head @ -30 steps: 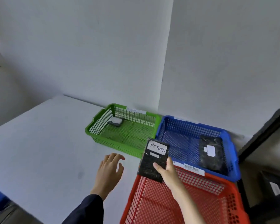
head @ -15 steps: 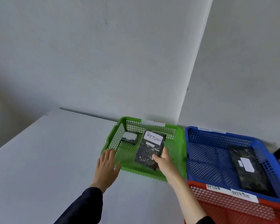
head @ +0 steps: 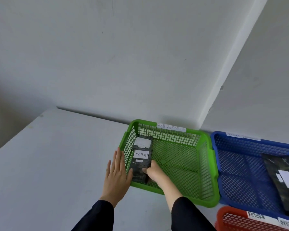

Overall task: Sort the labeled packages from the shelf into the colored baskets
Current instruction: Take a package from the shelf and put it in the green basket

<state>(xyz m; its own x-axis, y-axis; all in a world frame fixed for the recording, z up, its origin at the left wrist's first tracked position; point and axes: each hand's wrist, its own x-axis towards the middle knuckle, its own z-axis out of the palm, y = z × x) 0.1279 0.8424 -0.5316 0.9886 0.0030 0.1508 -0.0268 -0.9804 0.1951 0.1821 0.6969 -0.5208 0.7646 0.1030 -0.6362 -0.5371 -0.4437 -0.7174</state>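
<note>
A black package labelled RETURN (head: 141, 161) lies in the left part of the green basket (head: 207, 164). My right hand (head: 154, 174) reaches over the basket's front rim and grips the package's near end. Behind it, at the basket's back left, lies another dark package with a white label (head: 143, 141). My left hand (head: 118, 172) lies flat with straight fingers against the outside of the green basket's left wall.
A blue basket (head: 223, 164) to the right holds a black package with a white label (head: 284, 179). A red basket (head: 223, 219) with RETURN and OVERDUE tags shows at the bottom right. The baskets stand on a white table (head: 48, 164) against white walls.
My right hand carried the RETURN package from above the red basket into the green basket's left side and lowered it. My left hand moved up to the green basket's left wall.
</note>
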